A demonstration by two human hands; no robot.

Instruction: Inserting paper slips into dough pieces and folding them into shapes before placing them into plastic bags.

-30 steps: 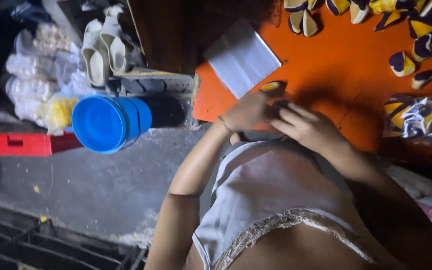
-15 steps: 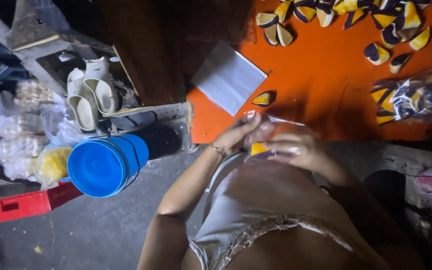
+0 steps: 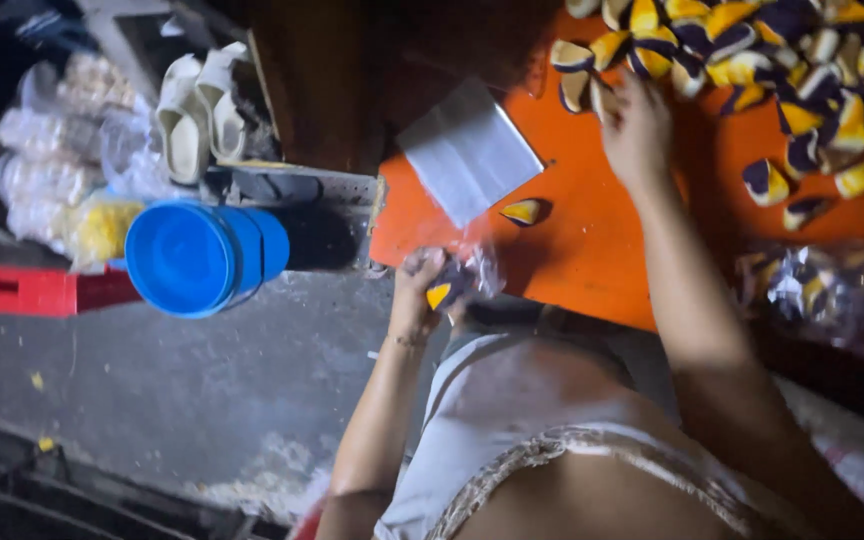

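dim room, grey concrete floor [image 3: 152, 400], orange table [image 3: 592, 240]

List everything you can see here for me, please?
Table: one, orange, upper right.
Wedge pieces: many, yellow and purple, heaped at the table's far end.
Single wedge: one, yellow and purple, beside the flat packet.
Flat packet: one, pale grey, on the table.
Filled bag: one, clear, right table edge.
Buckets: stacked, blue, on the floor.
Sandals: a pair, cream, upper left.
Crate: one, red, left.
Left hand: holds a small clear bag.
Right hand: reaches into the heap.
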